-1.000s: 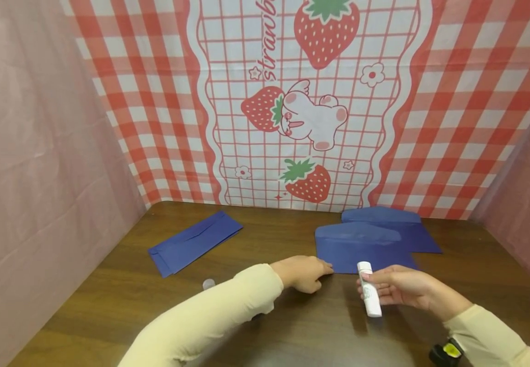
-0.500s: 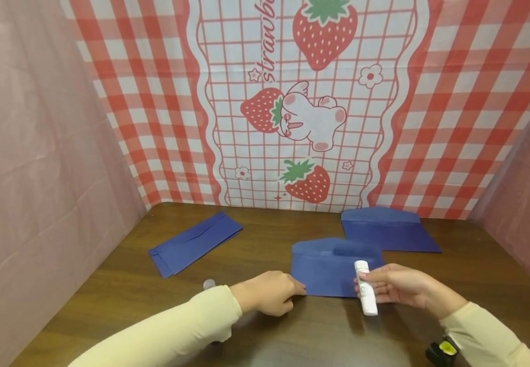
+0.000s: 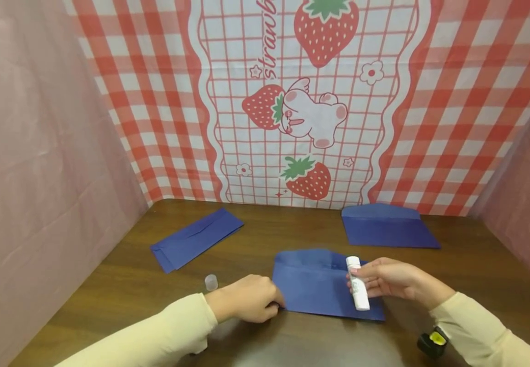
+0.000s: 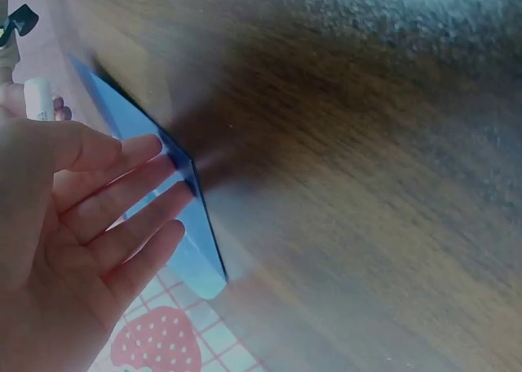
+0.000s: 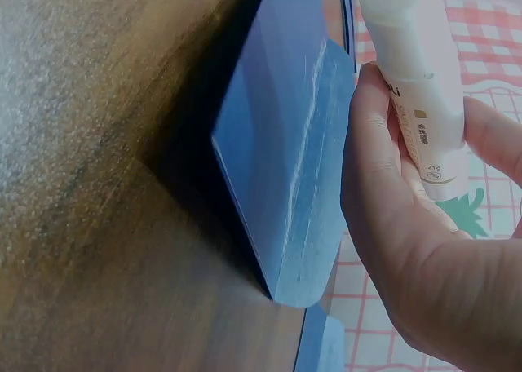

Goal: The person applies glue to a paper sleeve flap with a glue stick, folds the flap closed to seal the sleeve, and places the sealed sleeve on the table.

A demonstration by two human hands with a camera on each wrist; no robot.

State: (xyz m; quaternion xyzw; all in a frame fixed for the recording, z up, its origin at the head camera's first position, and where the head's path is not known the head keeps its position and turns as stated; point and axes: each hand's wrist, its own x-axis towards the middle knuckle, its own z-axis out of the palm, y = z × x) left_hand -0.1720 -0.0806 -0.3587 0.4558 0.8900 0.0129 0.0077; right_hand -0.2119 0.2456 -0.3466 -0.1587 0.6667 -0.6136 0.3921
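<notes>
A blue envelope [image 3: 313, 285] lies flap-side away on the wooden table, its flap unfolded. At its near left corner, the fingertips of my left hand [image 3: 257, 298] touch the paper; in the left wrist view the fingers [image 4: 134, 225] stretch out fairly straight over the edge. My right hand [image 3: 400, 280] grips a white glue stick [image 3: 358, 285] above the envelope's right side. Printed lettering shows on the glue stick [image 5: 424, 103] in the right wrist view, and pale streaks run along the flap's fold [image 5: 303, 160].
A clear round cap [image 3: 211, 282] sits left of my left hand. Farther back are a closed blue envelope [image 3: 198, 239] on the left and another with its flap up [image 3: 389, 229] on the right. A checked strawberry cloth [image 3: 292, 102] hangs behind the table.
The near envelope has slid left and toward me, away from the one behind it, with my left hand at its corner. My right hand has shifted slightly left with the glue stick.
</notes>
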